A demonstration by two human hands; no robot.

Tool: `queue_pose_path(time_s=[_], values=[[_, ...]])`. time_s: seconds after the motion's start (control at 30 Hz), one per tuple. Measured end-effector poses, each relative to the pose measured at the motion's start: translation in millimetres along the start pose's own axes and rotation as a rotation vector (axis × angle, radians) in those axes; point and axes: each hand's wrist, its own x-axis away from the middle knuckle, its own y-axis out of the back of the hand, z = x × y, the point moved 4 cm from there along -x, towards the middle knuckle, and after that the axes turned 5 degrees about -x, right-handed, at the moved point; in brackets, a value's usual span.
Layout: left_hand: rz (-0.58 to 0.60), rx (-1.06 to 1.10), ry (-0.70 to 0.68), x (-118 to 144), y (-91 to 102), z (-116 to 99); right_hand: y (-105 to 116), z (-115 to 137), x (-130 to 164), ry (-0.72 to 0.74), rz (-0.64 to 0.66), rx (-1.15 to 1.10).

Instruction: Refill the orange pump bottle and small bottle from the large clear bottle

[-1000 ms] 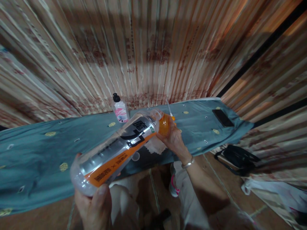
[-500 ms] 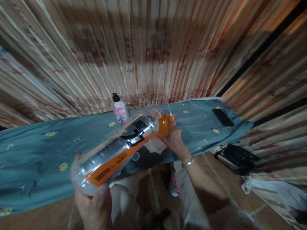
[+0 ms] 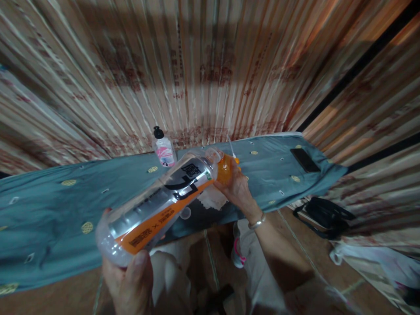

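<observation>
In the head view, above the cloth-covered tabletop, a large clear bottle with an orange-and-black label is held tilted, base toward the camera, neck pointing away. The base is gripped by the left hand, thumb pressed on the near wall, the other fingers hidden beneath. The orange cap at the neck is enclosed by the right hand, its fingers curled around it. The cap is judged to be still seated on the neck; whether it is loosened cannot be told. A small pump bottle stands at the far edge, a dark phone lies well to the right.
</observation>
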Motion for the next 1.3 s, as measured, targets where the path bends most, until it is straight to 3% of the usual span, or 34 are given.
queue_pose_path(time_s=[1.3], values=[[-0.064, 0.032, 0.005, 0.4, -1.9, -3.2, 1.5, 4.8, -1.0, 0.015, 0.02, 0.013]])
